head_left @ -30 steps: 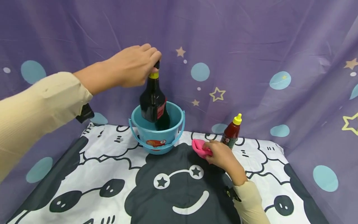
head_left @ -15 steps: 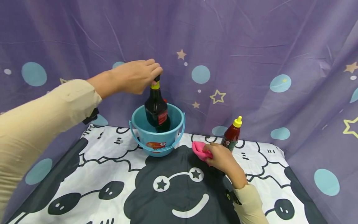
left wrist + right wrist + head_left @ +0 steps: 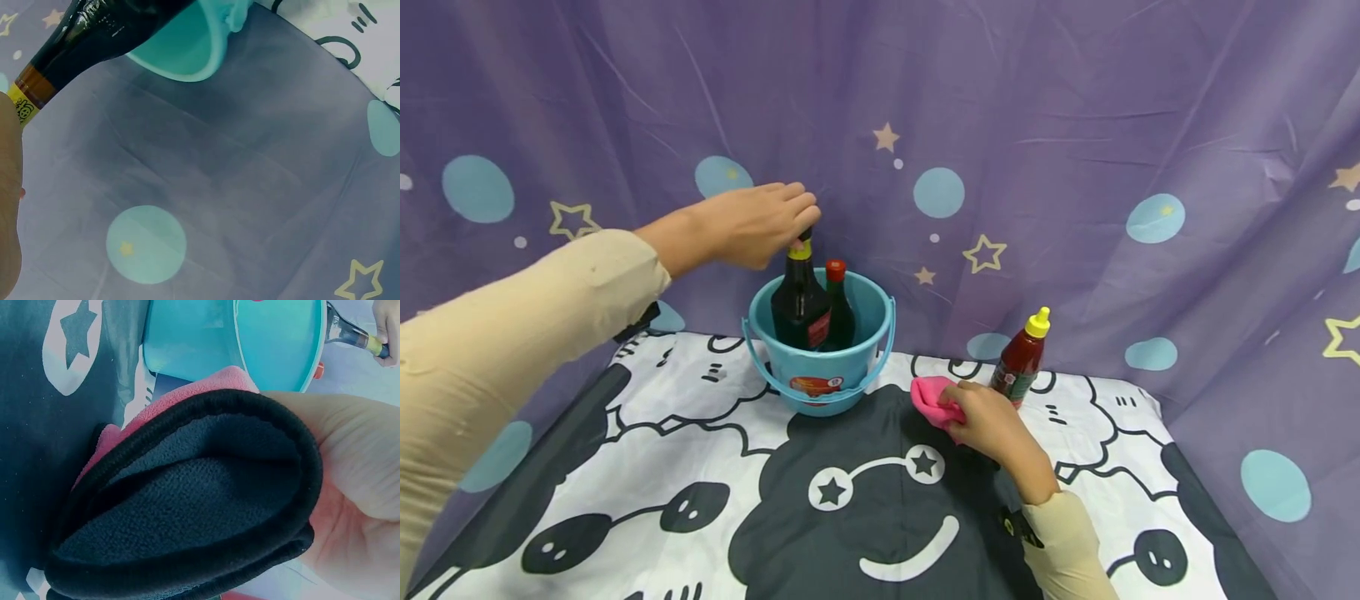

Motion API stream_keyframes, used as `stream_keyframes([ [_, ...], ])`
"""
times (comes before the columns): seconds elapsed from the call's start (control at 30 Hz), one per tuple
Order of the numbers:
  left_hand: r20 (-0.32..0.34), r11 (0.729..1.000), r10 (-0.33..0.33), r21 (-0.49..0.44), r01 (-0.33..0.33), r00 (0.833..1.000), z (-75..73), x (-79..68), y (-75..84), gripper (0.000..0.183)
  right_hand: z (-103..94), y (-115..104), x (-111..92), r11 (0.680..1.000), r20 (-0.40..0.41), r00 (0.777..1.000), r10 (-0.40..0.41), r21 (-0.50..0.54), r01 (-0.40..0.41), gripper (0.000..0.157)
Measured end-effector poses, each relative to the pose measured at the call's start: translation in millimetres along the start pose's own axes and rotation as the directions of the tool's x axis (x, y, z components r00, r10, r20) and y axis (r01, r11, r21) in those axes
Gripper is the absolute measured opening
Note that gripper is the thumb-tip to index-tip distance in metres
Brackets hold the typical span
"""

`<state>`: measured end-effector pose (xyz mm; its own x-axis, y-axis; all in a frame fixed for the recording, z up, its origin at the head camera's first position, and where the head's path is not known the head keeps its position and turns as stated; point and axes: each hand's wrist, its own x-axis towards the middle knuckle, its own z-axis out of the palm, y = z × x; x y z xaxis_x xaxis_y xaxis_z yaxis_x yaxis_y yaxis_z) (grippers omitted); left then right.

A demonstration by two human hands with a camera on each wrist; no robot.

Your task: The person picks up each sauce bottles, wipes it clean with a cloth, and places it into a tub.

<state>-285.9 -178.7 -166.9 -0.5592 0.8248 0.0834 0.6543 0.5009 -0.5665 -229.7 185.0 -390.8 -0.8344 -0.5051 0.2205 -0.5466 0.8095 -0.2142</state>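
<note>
My left hand [image 3: 737,225] grips a dark sauce bottle [image 3: 800,310] by its yellow-banded neck, just under the black cap. The bottle's lower part is inside a light blue bucket [image 3: 790,364], where the wall hides its base. Beside it in the bucket stands a second dark bottle [image 3: 841,317] with a red cap. In the left wrist view the bottle neck [image 3: 75,53] slants toward the hand. My right hand [image 3: 992,421] pinches a folded cloth [image 3: 206,494], pink on one face and dark grey with black edging on the other, low over the table.
A red sauce bottle [image 3: 1021,362] with a yellow nozzle stands just behind my right hand. The bucket's handle [image 3: 820,398] hangs down at its front. A sheep-patterned cloth [image 3: 647,450] covers the table. Behind it hangs a purple curtain [image 3: 1060,108].
My left hand has come down, lowering the dark sauce bottle deeper into the bucket and then slightly left. The red-capped bottle shows more clearly. My right hand and the cloth stay nearly still.
</note>
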Motion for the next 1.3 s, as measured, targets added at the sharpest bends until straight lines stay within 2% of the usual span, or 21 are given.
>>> stream_keyframes([
  [0.23, 0.023, 0.999, 0.044, 0.021, -0.045, 0.999, 10.8, 3.5, 6.3, 0.024, 1.1, 1.3, -3.6, 1.000, 0.002, 1.000, 0.012, 0.000, -0.012, 0.030],
  [0.43, 0.046, 0.997, 0.056, 0.047, -0.058, 0.997, 19.6, 4.7, 9.1, 0.026, 1.2, 2.2, -5.0, 1.000, -0.001, 1.000, 0.006, 0.001, -0.006, 0.031],
  [0.67, 0.132, 0.995, 0.066, 0.060, -0.074, 0.989, 29.4, 5.2, 13.0, 0.030, 0.2, -0.9, -4.9, 1.000, 0.007, 1.000, 0.010, 0.007, -0.010, 0.031],
  [0.87, 0.191, 0.995, 0.060, 0.068, -0.074, 0.980, 39.8, 2.5, 15.7, 0.045, 1.0, -2.8, -5.9, 1.000, 0.007, 1.000, 0.002, 0.003, -0.002, 0.030],
  [1.3, 0.211, 0.990, 0.099, 0.082, -0.118, 0.972, 57.7, -1.0, 19.4, 0.044, 3.9, -2.0, -6.3, 1.000, 0.004, 1.000, -0.008, -0.005, 0.008, 0.028],
])
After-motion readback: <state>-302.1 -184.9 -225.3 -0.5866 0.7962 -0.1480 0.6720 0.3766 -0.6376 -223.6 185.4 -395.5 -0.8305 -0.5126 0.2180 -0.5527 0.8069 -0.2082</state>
